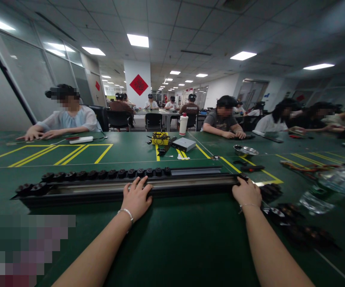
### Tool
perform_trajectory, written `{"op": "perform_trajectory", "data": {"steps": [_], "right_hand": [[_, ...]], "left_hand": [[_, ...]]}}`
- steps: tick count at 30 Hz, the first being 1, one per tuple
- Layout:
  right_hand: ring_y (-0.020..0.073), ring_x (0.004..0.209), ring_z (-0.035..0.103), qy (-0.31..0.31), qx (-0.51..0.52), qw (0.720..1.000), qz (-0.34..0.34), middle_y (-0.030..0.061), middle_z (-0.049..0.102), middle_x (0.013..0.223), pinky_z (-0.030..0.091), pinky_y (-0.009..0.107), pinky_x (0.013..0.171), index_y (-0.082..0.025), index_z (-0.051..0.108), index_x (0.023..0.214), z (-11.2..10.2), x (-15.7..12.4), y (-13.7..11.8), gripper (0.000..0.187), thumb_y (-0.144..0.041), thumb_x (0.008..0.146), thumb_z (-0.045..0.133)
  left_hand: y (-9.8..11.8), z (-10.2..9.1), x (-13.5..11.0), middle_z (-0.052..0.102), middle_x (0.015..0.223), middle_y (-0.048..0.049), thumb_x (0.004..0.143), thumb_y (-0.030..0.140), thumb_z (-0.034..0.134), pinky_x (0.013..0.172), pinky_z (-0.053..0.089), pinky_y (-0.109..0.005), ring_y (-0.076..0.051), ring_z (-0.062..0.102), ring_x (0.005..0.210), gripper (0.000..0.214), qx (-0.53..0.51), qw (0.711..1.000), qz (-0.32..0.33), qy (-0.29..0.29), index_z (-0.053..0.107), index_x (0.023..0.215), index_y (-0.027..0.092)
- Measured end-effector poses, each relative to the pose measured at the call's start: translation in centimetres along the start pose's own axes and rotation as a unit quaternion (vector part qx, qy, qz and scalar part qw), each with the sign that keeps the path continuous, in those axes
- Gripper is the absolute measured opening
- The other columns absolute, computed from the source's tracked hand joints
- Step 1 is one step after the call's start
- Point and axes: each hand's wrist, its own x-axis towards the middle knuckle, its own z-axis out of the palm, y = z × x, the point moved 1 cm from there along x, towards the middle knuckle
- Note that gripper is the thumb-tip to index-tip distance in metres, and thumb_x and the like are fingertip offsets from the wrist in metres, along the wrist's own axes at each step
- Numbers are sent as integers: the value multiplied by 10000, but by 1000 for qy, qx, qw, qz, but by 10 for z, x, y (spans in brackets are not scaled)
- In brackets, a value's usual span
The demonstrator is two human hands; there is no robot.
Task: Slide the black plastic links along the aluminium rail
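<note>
A long black rail (184,184) with a shiny channel lies lengthwise across the green table. My left hand (137,197) rests on its near side around the middle, fingers spread. At its right end, the fingers of my right hand (247,193) are bent and closed at the edge; what lies between them is hidden. Behind it, a row of small black round-topped parts (112,173) stands on a second dark rail (196,171). Two more such parts (32,188) sit at the left end. Blurred dark parts (300,227) lie in a heap to the right of my right hand.
Farther back are a yellow box (160,138) with black cable, a grey box (183,144), a white bottle (183,124) and a metal bowl (246,150). Wires (310,166) and a clear plastic bottle (324,187) lie at right. Other people sit around the table (184,247).
</note>
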Motion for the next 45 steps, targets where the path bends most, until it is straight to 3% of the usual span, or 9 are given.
{"op": "perform_trajectory", "data": {"steps": [4,6,10,13,14,16,22,29,45], "right_hand": [[286,1144,419,-3,39,999,5,101,500,1218,353,437,928,-236,490,1219,-6,4,0,473,-312,766,376],[291,1070,489,12,83,995,49,137,563,1107,396,410,878,-171,399,1283,-9,7,1,548,-342,763,401],[306,1101,482,56,118,988,82,193,469,1248,397,374,894,-69,290,1323,-7,23,7,691,-427,751,439],[296,1085,501,-21,89,993,77,206,487,1230,410,361,878,-44,320,1306,-3,40,13,707,-471,753,432],[294,1062,519,-68,69,993,63,201,521,1190,420,365,859,-58,379,1274,-1,46,15,665,-479,760,420],[289,1017,547,-96,60,992,49,171,582,1106,429,365,835,-102,513,1163,-1,55,19,554,-473,762,424],[261,1005,554,-124,45,991,29,134,604,1087,426,326,828,-135,568,1112,-5,71,25,488,-438,735,506],[247,1000,558,-123,43,991,14,119,583,1137,433,322,816,-157,539,1166,-5,72,27,514,-444,740,506],[227,895,593,-85,38,996,10,101,644,984,452,313,771,-168,608,1047,-1,77,33,423,-418,714,536]], "left_hand": [[1,-1,0,372,1393,5,731,315,478,1006,190,-495,-260,261,1290,334,-3,1000,-4,-5,557,1055,335],[0,0,0,372,1393,8,732,316,477,1008,188,-491,-257,259,1291,332,-1,1000,-4,-4,558,1053,337],[0,1,0,378,1388,15,729,315,481,1006,191,-484,-252,263,1290,336,4,1000,-2,2,555,1055,345],[0,1,0,383,1385,14,730,312,481,1007,187,-479,-250,267,1287,338,8,1000,0,6,556,1058,342],[0,1,0,382,1385,14,731,313,480,1007,187,-478,-250,266,1288,338,8,1000,0,6,556,1059,342],[-1,1,0,380,1387,13,733,319,480,1005,188,-481,-253,265,1287,336,7,1000,0,3,557,1060,342],[-1,2,0,369,1395,15,734,326,468,1004,186,-483,-253,259,1291,338,8,1000,-2,-3,555,1061,339],[-1,1,0,367,1397,14,736,322,462,1011,177,-482,-253,254,1293,350,6,1000,-6,-8,554,1073,339],[1,-2,0,375,1393,16,730,312,484,1014,185,-478,-249,259,1294,348,3,1000,-11,-10,557,1068,344]]}}
